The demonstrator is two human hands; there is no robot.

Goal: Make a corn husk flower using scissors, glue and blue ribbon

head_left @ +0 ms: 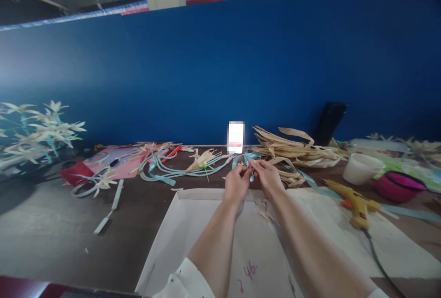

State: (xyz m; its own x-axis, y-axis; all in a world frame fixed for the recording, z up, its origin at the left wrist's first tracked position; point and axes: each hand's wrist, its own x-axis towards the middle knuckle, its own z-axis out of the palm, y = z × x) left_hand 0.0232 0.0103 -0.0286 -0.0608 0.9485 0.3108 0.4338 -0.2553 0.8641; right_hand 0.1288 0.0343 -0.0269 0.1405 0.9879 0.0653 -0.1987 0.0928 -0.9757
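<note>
My left hand (236,183) and my right hand (267,176) meet above the far edge of a white sheet of paper (193,238). Both pinch a small piece made of light blue ribbon (248,158) and bits of dried husk, fingers closed on it. A few husk scraps (264,208) lie on the paper under my right wrist. A pile of dried husk strips (296,151) sits just beyond my right hand.
A yellow glue gun (354,199) with a black cord lies at the right, near a white cup (361,168) and a pink bowl (398,186). Light blue ribbons (165,171), pink paper (113,160) and husk flowers (41,128) fill the left. A blue wall stands behind.
</note>
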